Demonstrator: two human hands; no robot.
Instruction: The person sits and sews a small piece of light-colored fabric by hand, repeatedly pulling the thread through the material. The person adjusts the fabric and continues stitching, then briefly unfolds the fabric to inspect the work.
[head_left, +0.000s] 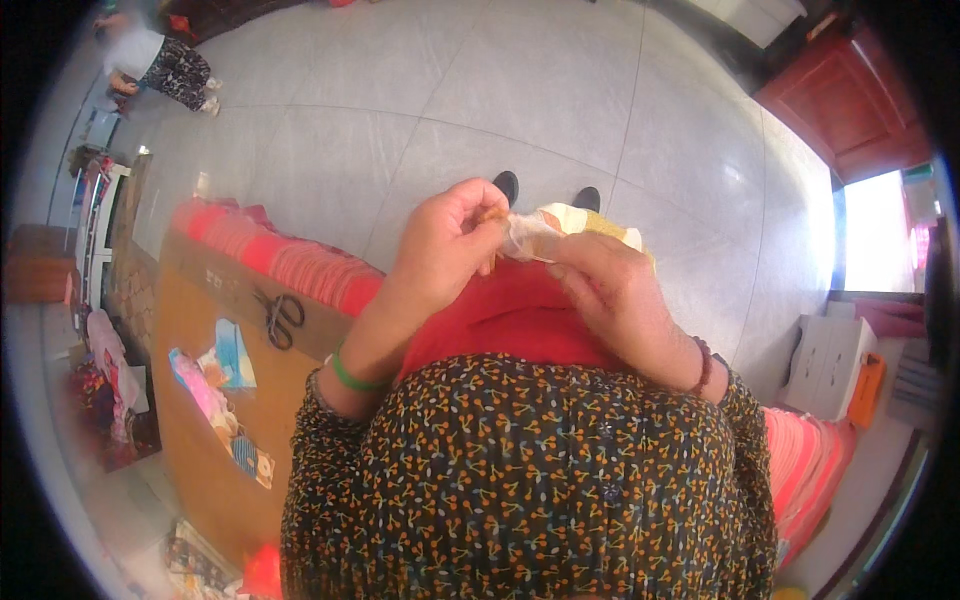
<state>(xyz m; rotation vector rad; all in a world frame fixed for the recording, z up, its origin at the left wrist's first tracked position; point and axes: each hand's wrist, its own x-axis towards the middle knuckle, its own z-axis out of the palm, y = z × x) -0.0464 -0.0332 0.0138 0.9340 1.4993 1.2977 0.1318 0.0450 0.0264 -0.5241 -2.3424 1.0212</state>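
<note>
My left hand pinches one end of a thin, pale piece of fabric between thumb and fingers. A small brownish bit shows at those fingertips, too blurred to name. My right hand grips the same fabric from the other side, so it spans the short gap between my hands. Behind my right fingers hangs a white and yellow patterned part of the cloth. Both hands are above my lap, over red cloth. Black-handled scissors lie on a brown board to my left.
Colourful fabric scraps are spread on the board. Striped red cloth runs along its far edge. A person stands at the far left on the grey tiled floor. To the right are a white drawer unit and a reddish wooden cabinet.
</note>
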